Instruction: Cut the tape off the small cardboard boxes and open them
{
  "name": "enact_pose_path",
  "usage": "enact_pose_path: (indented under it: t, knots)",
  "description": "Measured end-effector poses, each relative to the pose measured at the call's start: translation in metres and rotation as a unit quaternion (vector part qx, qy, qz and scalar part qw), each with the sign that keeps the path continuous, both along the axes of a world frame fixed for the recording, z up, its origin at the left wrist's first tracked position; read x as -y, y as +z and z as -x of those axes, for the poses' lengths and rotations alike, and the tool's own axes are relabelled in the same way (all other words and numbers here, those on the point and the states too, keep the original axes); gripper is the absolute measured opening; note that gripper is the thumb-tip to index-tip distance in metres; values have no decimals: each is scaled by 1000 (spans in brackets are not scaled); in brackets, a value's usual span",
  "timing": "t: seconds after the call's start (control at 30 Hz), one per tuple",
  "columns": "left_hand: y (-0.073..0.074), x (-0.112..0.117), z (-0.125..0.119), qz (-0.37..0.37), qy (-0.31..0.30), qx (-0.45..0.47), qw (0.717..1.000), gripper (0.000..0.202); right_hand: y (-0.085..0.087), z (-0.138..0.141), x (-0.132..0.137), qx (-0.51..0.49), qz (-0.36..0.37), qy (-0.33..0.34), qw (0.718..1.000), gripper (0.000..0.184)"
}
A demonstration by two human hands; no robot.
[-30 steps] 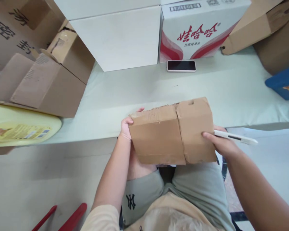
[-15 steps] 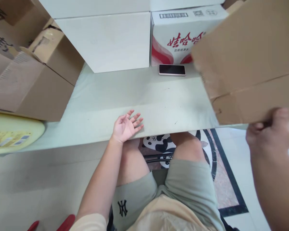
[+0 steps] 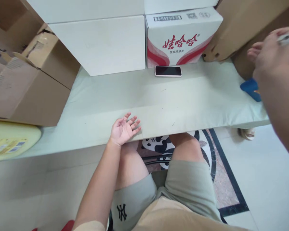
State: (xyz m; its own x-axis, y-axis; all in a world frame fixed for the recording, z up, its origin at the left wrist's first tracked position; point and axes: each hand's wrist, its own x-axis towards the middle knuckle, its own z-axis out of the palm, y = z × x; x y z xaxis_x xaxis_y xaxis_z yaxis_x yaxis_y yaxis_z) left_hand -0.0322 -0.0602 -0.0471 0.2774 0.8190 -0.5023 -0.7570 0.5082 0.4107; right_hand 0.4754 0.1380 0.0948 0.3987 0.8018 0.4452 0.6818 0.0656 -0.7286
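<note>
My left hand point(image 3: 122, 130) lies palm up at the front edge of the table, its fingers spread and nothing in it. At the upper right, my right hand point(image 3: 269, 53) is lifted and blurred, with fingers partly curled. A small grey-white object point(image 3: 288, 38) shows at that hand, cut off by the frame's edge; its kind is unclear. Below the right wrist a blue object point(image 3: 251, 89) rests on the table, partly hidden by the forearm. A phone point(image 3: 168, 71) with a dark screen lies flat before the white and red carton point(image 3: 179, 48).
White boxes point(image 3: 98, 48) stand along the back. Brown cardboard boxes point(image 3: 40, 96) fill the left side, and a brown cardboard piece point(image 3: 240, 25) stands at the back right. A pale yellow container point(image 3: 14, 139) lies at the left front. A light green cloth point(image 3: 195, 99) covers the table.
The large cardboard piece has left my right hand and the right foreground; cardboard now stands at the back right. My right hand has risen. The left hand has stayed put.
</note>
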Motion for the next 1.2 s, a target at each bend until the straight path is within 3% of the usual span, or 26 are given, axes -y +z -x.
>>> enact_pose_path:
  t: [0.03,0.17,0.27,0.4,0.9,1.07,1.13,1.2]
  knots:
    - [1,0,0,2,2,2,1000,25,-9,16,11,-3,36,-39,999,51]
    - [2,0,-1,8,-2,3,1000,23,-73,76,80,69,119,56,989,28]
    - [1,-1,-1,3,0,-3,1000,23,-122,104,117,108,172,122,971,30]
    - [2,-2,-4,13,2,-1,1000,23,-155,123,135,139,186,177,957,23]
    - [6,-6,-14,28,23,2,999,24,-163,121,131,216,170,207,939,24]
    - [14,-11,-17,-17,-37,-156,987,19,-162,124,132,217,192,198,936,29]
    - [26,-17,-9,-32,-60,-220,973,15,-160,125,132,216,200,194,936,30]
    - [48,-27,12,-58,-50,-284,956,12,-158,125,132,218,209,191,934,30]
